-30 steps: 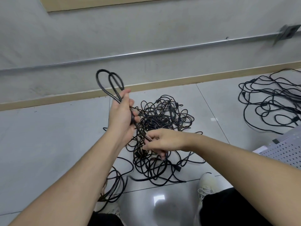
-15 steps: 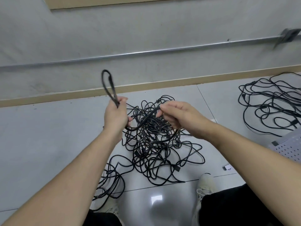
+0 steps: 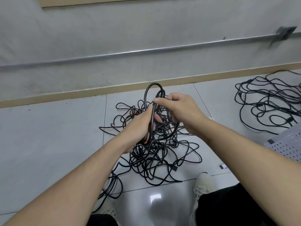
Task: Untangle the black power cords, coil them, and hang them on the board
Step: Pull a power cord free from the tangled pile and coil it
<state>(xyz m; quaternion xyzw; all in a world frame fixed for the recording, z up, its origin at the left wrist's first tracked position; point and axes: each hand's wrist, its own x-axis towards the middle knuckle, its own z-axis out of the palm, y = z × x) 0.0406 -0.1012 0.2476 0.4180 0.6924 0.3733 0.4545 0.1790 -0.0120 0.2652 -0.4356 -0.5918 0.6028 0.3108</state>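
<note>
A tangled pile of black power cords (image 3: 156,160) lies on the tiled floor in front of me. Above it my left hand (image 3: 140,128) holds a small coil of black cord (image 3: 152,90), whose loops stick up past my fingers. My right hand (image 3: 180,111) pinches the same cord between thumb and fingers just right of the coil, and a strand curves down from it into the pile. The perforated white board (image 3: 290,144) lies at the right edge.
A second heap of black cords (image 3: 268,101) lies on the floor at the far right. A wall with a metal conduit (image 3: 146,51) runs behind. My shoes (image 3: 203,183) stand close to the pile's near edge.
My left hand dropped lower and moved right with the coil. My right hand rose from the pile and brought a strand up against the coil, adding a loop.
</note>
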